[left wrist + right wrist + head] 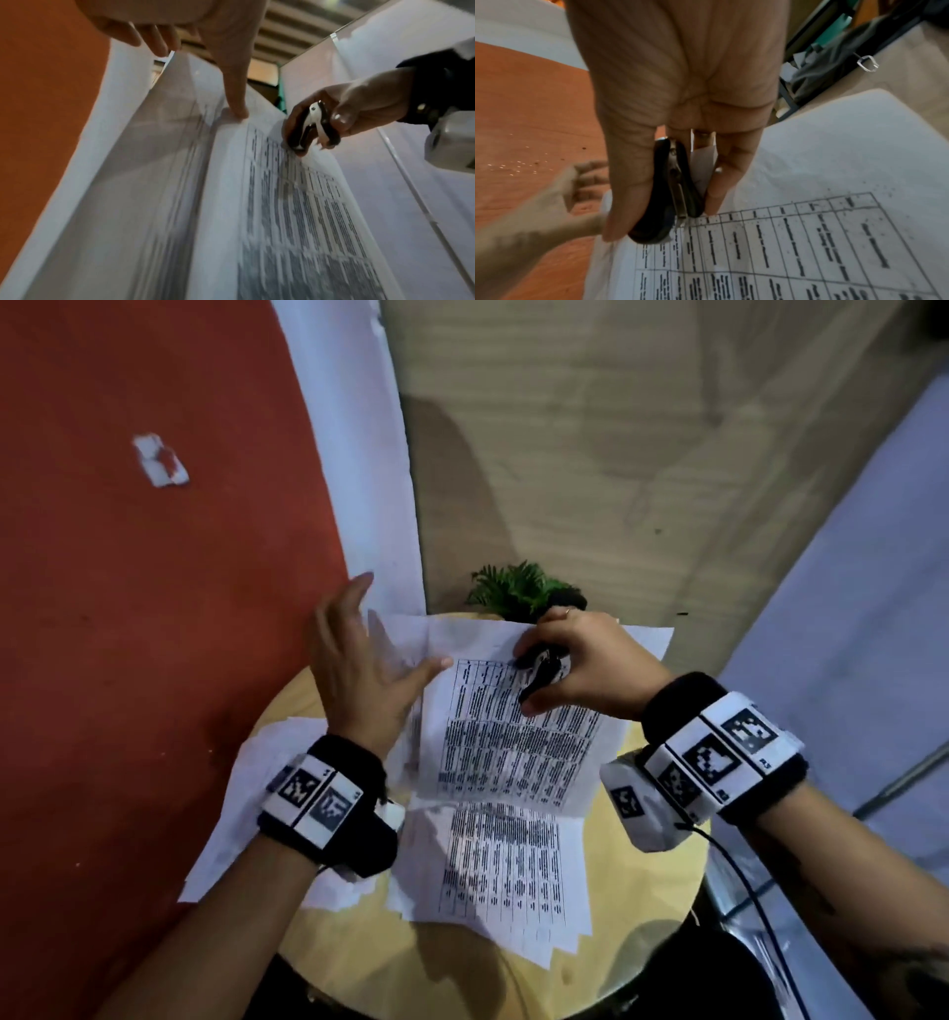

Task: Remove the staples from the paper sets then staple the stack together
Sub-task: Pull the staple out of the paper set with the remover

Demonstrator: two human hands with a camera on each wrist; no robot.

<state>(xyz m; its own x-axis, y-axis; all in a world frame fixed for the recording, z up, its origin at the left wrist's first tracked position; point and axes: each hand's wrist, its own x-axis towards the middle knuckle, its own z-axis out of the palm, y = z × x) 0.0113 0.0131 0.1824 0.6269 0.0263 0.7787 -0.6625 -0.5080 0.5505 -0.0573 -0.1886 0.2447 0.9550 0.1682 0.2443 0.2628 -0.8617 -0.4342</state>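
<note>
Paper set: raised off table. Left hand, fingers spread, steadies its edge; right hand pinches staple remover at top margin, presumably seeking the staple.

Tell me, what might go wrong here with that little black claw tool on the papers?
The staple remover, gripped by the right hand, bites near the sheet's top corner, so the printed sheet could tear. The left hand only presses it with straight fingers, so it may slip. Loose sheets overhang the round table and could slide off.
</note>
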